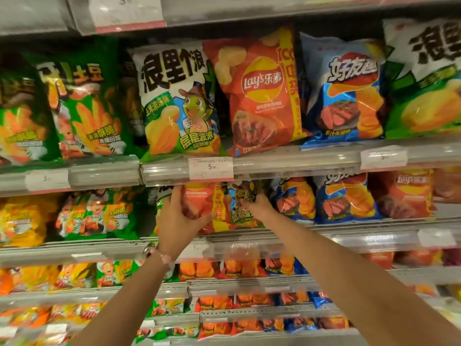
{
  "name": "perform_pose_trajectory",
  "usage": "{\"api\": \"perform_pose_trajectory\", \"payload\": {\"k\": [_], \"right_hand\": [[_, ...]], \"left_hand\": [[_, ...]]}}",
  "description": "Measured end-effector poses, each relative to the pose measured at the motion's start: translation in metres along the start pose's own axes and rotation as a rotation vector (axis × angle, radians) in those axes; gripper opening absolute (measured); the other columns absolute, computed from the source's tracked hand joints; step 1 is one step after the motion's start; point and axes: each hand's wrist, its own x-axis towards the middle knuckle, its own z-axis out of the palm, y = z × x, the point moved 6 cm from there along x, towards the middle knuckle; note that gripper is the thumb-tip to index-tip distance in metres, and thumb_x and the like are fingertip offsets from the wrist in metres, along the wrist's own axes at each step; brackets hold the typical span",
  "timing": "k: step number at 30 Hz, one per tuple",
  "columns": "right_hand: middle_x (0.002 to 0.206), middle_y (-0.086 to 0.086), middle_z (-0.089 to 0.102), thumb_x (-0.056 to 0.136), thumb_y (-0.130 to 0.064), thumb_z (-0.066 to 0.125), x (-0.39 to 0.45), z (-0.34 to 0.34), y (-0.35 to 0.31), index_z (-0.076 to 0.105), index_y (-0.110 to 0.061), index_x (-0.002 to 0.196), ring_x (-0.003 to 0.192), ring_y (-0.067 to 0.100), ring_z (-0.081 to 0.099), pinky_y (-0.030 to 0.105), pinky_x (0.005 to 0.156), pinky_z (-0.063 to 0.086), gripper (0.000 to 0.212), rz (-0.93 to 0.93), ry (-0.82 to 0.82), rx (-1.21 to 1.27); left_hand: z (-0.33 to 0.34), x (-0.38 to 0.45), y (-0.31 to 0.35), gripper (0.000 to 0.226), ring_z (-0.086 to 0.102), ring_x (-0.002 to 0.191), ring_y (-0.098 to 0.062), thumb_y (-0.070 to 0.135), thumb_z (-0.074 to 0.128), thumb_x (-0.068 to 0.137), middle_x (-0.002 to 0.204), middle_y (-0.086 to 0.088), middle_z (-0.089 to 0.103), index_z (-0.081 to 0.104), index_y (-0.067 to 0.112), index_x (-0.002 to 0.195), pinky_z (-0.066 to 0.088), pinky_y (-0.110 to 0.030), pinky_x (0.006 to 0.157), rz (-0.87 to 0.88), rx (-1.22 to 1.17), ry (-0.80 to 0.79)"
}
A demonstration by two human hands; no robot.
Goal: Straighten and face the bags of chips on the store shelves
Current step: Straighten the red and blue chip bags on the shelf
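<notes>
The shelf rail (174,174) hides the tops of both bags the hands hold.

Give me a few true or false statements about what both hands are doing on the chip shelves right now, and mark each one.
1. The left hand holds a red Lay's bag. True.
2. The right hand grips a blue bag. False: it grips the cartoon turtle bag beside the red one.
3. Both hands work on the top shelf. False: they are on the second shelf, below the 5.80 price tag.
4. A bracelet sits on the left wrist. True.
</notes>
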Motion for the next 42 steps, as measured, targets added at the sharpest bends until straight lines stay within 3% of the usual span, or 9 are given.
{"api": "perform_pose_trajectory", "payload": {"k": [7,12,16,21,25,29,33,35,42], "right_hand": [[0.132,0.015,0.055,0.094,-0.024,0.057,0.0,-0.007,-0.002,0.049,-0.006,0.132,0.121,0.03,0.05,0.03,0.096,0.04,0.043,0.04,-0.091,-0.175],[0.142,0.004,0.045,0.098,-0.037,0.044,-0.042,-0.033,-0.032,0.038,-0.02,0.142,0.134,0.023,0.038,0.027,0.101,0.028,0.047,-0.103,0.135,0.19],[0.132,-0.013,0.041,0.086,-0.037,0.066,-0.083,-0.034,-0.044,0.019,-0.027,0.148,0.128,0.008,0.039,0.023,0.101,0.032,0.078,-0.135,-0.021,0.189],[0.137,-0.006,0.047,0.062,-0.043,0.085,-0.088,-0.064,-0.019,0.016,-0.023,0.148,0.126,0.015,0.047,0.038,0.108,0.04,0.113,-0.099,0.098,0.091],[0.125,-0.008,0.051,0.067,-0.029,0.085,-0.098,-0.098,-0.007,0.023,-0.022,0.144,0.116,0.011,0.052,0.03,0.101,0.042,0.099,-0.123,0.164,0.092],[0.12,-0.012,0.057,0.061,-0.039,0.086,-0.102,-0.139,0.008,0.025,-0.023,0.145,0.114,0.012,0.057,0.041,0.101,0.046,0.105,-0.113,0.214,0.106],[0.103,-0.02,0.056,0.072,-0.021,0.082,-0.105,-0.185,0.019,0.034,-0.026,0.127,0.095,-0.002,0.059,0.027,0.095,0.047,0.074,-0.094,0.228,0.128],[0.103,-0.018,0.057,0.074,-0.018,0.08,-0.106,-0.212,0.025,0.033,-0.03,0.127,0.095,0.004,0.059,0.028,0.094,0.046,0.072,-0.085,0.224,0.127],[0.113,-0.004,0.058,0.076,-0.018,0.078,-0.102,-0.294,0.047,0.035,-0.028,0.13,0.1,0.012,0.057,0.028,0.088,0.046,0.07,-0.062,0.184,0.097]], "left_hand": [[0.021,-0.003,0.012,0.101,0.059,0.104,-0.019,0.067,0.076,0.053,0.114,0.002,0.06,0.034,0.035,0.139,0.053,-0.047,0.084,0.051,-0.117,-0.052],[0.04,-0.01,0.028,0.103,0.055,0.107,-0.015,0.065,0.075,0.056,0.118,0.005,0.057,0.033,0.03,0.143,0.051,-0.045,0.089,0.064,-0.17,-0.043],[0.066,-0.023,0.048,0.104,0.051,0.111,-0.01,0.063,0.074,0.057,0.124,0.007,0.051,0.03,0.032,0.145,0.05,-0.041,0.092,0.055,-0.264,-0.085],[0.096,-0.04,0.077,0.103,0.046,0.122,-0.007,0.04,0.082,0.061,0.132,0.016,0.043,0.025,0.036,0.147,0.049,-0.042,0.098,0.111,-0.4,-0.173],[0.126,-0.044,0.098,0.118,0.048,0.125,-0.015,0.053,0.084,0.054,0.138,0.005,0.042,0.013,0.042,0.148,0.049,-0.046,0.097,0.123,-0.425,-0.336],[0.155,-0.05,0.12,0.13,0.043,0.127,-0.009,0.067,0.081,0.047,0.141,0.006,0.036,0.004,0.042,0.149,0.044,-0.037,0.103,0.139,-0.384,-0.488],[0.174,-0.053,0.141,0.115,0.041,0.129,-0.008,0.047,0.085,0.059,0.144,0.007,0.034,0.011,0.043,0.147,0.043,-0.032,0.104,0.18,-0.35,-0.562],[0.186,-0.054,0.155,0.107,0.042,0.128,-0.009,0.035,0.085,0.066,0.142,0.008,0.037,0.015,0.044,0.147,0.043,-0.03,0.102,0.214,-0.307,-0.544],[0.235,-0.071,0.218,0.101,0.039,0.132,-0.006,0.054,0.076,0.063,0.146,0.016,0.032,0.018,0.044,0.146,0.044,-0.037,0.105,0.241,-0.307,-0.536]]}}
